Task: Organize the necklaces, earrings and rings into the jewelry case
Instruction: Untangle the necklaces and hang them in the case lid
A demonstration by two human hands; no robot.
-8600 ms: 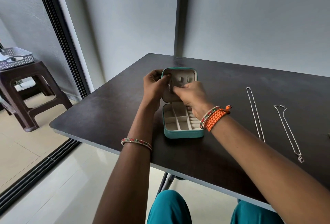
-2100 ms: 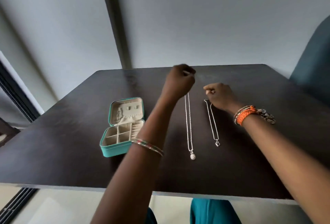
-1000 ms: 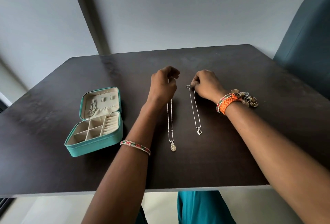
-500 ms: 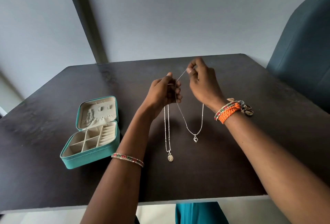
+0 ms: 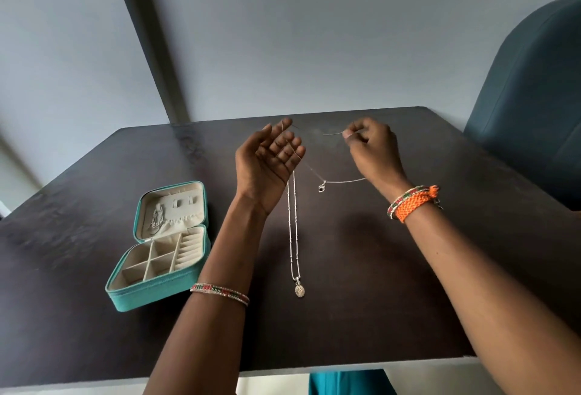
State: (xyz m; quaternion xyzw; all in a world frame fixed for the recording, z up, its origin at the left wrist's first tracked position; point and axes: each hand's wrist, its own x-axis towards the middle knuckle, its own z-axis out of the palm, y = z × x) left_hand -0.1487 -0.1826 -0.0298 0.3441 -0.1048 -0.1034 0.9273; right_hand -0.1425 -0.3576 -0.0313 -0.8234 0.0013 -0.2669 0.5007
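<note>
Head view: lying dark across mid-frame, table (image 5: 361, 316) meeting grey wall (image 5: 314, 33) above. Spreading relaxed fingers, left hand (image 5: 267, 162); pinching thin necklace (image 5: 341, 180), right hand (image 5: 374, 152).

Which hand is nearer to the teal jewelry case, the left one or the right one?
Left. The left hand is raised just right of the teal jewelry case; the right hand is farther right, pinching the thin chain.

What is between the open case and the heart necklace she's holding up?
In the head view, her left forearm and raised left hand lie between the case and heart necklace, as does the round-pendant necklace.
</note>
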